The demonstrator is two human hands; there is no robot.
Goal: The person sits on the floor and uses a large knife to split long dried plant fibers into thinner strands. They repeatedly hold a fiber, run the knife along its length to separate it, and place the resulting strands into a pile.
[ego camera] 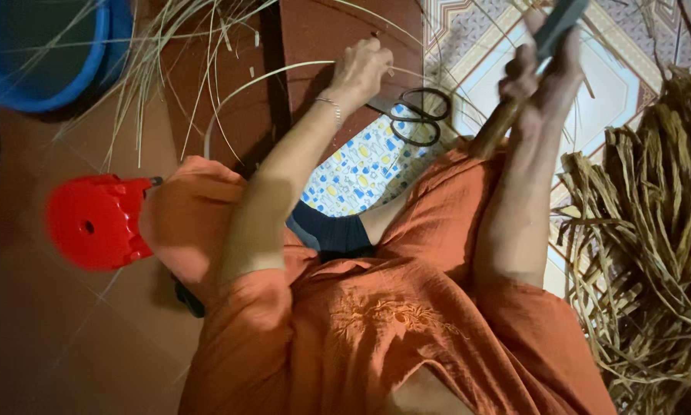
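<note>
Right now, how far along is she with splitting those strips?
Done: a loose fan of thin pale strips lies on the floor by the blue tub. In hand: the left hand pulls one long strip while the right hand holds a knife. Left: a big heap of brown fibre. Scissors lie unused.

A pale thin strip (pixel 284 73) arcs over the floor; a wooden-handled blade (pixel 549 38) tilts upward

Hands (pixel 361 69) on thin cane strip (pixel 284 71)

An orange embroidered cloth garment (pixel 407 323), a red plastic stool (pixel 92 223), a blue round plastic tub (pixel 46 54), black-handled metal scissors (pixel 418 115), and a blue-and-yellow patterned white cloth (pixel 353 169).
</note>
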